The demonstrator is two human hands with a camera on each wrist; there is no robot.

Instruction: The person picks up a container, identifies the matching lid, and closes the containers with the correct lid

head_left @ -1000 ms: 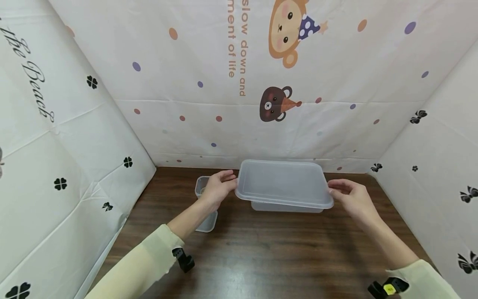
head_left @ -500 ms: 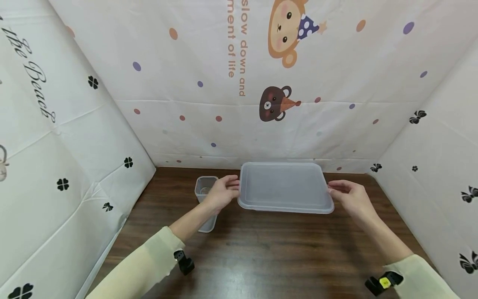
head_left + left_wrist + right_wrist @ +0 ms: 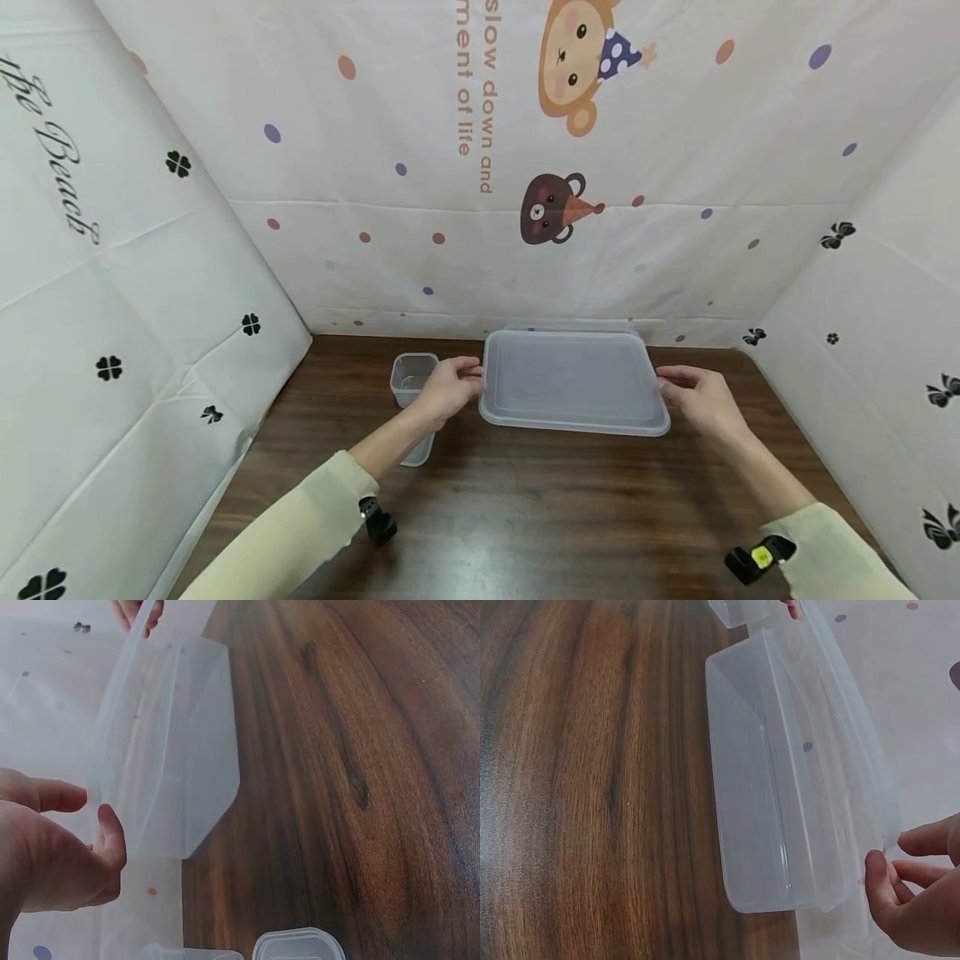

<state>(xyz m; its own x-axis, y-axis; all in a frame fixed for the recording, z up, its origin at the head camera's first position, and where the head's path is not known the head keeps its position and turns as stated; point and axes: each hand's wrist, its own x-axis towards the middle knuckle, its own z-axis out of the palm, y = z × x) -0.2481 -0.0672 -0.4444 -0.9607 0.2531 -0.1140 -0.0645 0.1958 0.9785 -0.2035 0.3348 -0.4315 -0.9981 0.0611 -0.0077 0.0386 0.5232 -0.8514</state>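
Note:
A large translucent rectangular lid [image 3: 573, 379] is held level between both hands. My left hand [image 3: 447, 392] pinches its left edge between thumb and fingers. On the opposite edge my right hand [image 3: 699, 402] does the same. Under the lid stands a large clear plastic container [image 3: 742, 780], upright on the table. Both wrist views show a gap between the lid [image 3: 120, 697] and the container's rim. From the head view the lid hides the container almost fully.
Left of the lid, partly behind my left hand, stands a small clear container [image 3: 412, 371]. A small clear lid [image 3: 417, 452] lies in front of it, partly covered by my forearm. The brown wooden table [image 3: 555, 517] meets printed cloth walls [image 3: 360, 267] at the back and sides.
The large lid has come slightly down and toward me, both hands moving with it. The container's front side, visible below the lid a second ago, is now hidden in the head view.

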